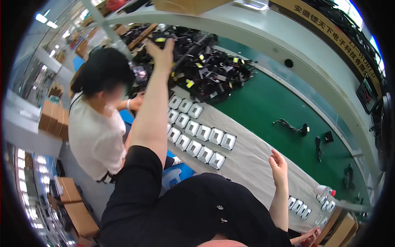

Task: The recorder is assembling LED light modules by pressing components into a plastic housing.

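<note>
My left arm stretches far forward, and my left hand (pixel 162 51) is over the large pile of black power adapters and cords (pixel 205 66). Its thumb and fingers are spread. A black piece with a yellow label (pixel 160 40) shows between them, and no grip on it is visible. Held above the grey cloth (pixel 251 164), my right hand (pixel 279 164) has loosely bent fingers, apart and with nothing in them. Rows of silver-white, black-edged rectangular units (pixel 204 132) lie on the cloth between my hands.
A co-worker (pixel 96 119) stands at my left by the table. Another person's hand (pixel 310 235) is at the lower right, near cardboard (pixel 341 230). More units (pixel 299 207), a clear red-capped bottle (pixel 323 190) and a loose cord (pixel 288 125) lie rightward. A shelf (pixel 247 22) spans above.
</note>
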A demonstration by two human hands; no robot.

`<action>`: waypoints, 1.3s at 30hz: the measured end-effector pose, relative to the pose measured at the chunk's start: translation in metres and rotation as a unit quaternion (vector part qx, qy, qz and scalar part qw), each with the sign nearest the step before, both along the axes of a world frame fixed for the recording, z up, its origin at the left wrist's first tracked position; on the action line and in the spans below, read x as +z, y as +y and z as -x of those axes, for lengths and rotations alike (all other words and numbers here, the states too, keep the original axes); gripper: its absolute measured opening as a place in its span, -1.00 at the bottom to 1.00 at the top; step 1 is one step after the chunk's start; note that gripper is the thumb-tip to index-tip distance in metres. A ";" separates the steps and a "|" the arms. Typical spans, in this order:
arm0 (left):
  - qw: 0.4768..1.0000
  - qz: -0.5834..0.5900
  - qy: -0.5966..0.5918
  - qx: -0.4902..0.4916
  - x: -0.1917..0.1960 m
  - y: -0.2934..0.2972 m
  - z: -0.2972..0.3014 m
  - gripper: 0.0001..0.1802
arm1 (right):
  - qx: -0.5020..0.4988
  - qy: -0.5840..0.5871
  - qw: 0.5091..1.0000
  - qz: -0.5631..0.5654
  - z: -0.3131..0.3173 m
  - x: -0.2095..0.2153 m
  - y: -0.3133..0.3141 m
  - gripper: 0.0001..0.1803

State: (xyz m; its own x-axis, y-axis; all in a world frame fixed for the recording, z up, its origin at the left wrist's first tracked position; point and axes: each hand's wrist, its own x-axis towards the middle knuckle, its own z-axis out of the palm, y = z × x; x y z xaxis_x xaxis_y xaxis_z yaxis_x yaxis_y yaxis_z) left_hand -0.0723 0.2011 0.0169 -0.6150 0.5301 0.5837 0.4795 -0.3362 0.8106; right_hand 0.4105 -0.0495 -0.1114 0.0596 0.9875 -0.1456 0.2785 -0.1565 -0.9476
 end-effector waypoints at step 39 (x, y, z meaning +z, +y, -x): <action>0.590 0.267 -0.435 -0.626 0.052 -0.242 -0.270 -0.48 | 0.129 -0.100 0.873 -0.460 0.015 0.150 -0.016 -0.61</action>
